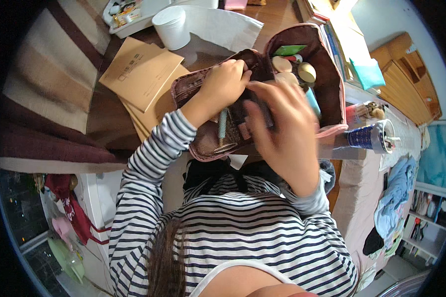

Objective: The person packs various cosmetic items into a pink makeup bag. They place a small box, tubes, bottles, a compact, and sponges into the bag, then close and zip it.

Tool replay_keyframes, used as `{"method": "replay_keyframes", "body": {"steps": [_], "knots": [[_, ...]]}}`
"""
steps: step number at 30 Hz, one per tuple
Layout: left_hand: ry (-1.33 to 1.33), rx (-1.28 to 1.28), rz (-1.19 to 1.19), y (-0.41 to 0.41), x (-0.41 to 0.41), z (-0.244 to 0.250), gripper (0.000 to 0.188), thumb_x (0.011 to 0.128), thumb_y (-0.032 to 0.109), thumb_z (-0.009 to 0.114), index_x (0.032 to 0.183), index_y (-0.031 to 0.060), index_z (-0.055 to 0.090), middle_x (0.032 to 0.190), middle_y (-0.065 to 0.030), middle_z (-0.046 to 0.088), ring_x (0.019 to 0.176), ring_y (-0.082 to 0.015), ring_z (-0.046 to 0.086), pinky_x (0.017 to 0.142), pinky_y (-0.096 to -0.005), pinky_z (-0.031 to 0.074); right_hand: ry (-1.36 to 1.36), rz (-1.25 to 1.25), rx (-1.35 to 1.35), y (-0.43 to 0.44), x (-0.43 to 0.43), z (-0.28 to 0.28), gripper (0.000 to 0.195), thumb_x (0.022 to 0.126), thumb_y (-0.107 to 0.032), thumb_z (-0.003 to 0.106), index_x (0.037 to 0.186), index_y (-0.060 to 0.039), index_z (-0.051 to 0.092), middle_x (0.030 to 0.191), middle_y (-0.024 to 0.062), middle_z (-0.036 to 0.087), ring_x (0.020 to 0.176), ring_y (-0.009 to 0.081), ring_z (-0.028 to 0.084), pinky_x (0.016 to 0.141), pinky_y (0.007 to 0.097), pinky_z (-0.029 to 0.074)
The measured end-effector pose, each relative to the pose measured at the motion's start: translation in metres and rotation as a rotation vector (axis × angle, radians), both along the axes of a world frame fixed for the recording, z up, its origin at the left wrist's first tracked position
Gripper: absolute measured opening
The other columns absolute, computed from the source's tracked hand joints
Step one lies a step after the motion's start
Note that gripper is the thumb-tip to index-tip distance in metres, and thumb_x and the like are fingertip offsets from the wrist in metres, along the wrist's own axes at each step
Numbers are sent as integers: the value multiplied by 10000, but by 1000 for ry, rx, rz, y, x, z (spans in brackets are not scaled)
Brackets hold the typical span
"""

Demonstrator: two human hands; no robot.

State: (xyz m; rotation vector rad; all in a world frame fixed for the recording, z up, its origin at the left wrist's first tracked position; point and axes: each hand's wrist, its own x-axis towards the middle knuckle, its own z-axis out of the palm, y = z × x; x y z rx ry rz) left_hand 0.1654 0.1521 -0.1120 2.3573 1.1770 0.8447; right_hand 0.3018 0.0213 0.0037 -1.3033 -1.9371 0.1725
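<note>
An unzipped cosmetic bag point(330, 70) with pink trim and a dark lining lies on the wooden desk in front of me. Its right side holds makeup sponges point(306, 72), a green packet point(290, 50) and a light-blue item point(312, 102). A pale-blue pen-like tube point(222, 124) shows in the mesh pocket at the left. My left hand point(226, 81), fingers curled, is at the bag's inner divider; whether it grips anything is hidden. My right hand point(288, 122), blurred, hovers over the bag's middle with thumb and fingers apart and nothing visible between them.
Brown kraft envelopes point(141, 70) lie left of the bag. Behind stand a white cup point(171, 28), a white sheet point(223, 28) and a white tray point(122, 31) of small items. At the right are stacked books point(342, 48) and a dark-blue cup point(364, 136) near the desk's edge.
</note>
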Motion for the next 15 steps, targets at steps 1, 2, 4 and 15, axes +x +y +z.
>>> {"method": "replay_keyframes", "body": {"steps": [1,2,4,15], "knots": [[-2,8,-27,9,6,-6,246,903,210,556,891,-33,593,924,-256,641,878,-423,632,753,-478,511,-133,-19,-5,15,-7,-13,253,868,-145,634,1063,16,642,1056,178,633,953,305,602,829,387,491],[62,-109,-15,14,11,-4,261,868,211,581,885,-49,593,896,-262,651,855,-441,637,729,-494,519,-166,-115,-3,33,-9,-33,250,861,-140,627,1059,13,642,1113,202,615,1009,345,571,878,416,466],[6,37,-58,20,16,-10,257,837,194,592,888,-58,591,880,-272,651,841,-458,633,707,-503,521,-275,-263,-6,56,-8,-57,257,839,-125,610,1061,2,639,1174,242,591,1067,397,535,935,444,436],[-148,-93,-33,26,26,-15,221,868,155,580,967,-35,630,905,-259,657,875,-428,635,736,-454,513,-392,-530,-15,76,-9,-69,167,721,-102,626,861,-12,617,861,168,599,898,329,568,768,379,471]]}}
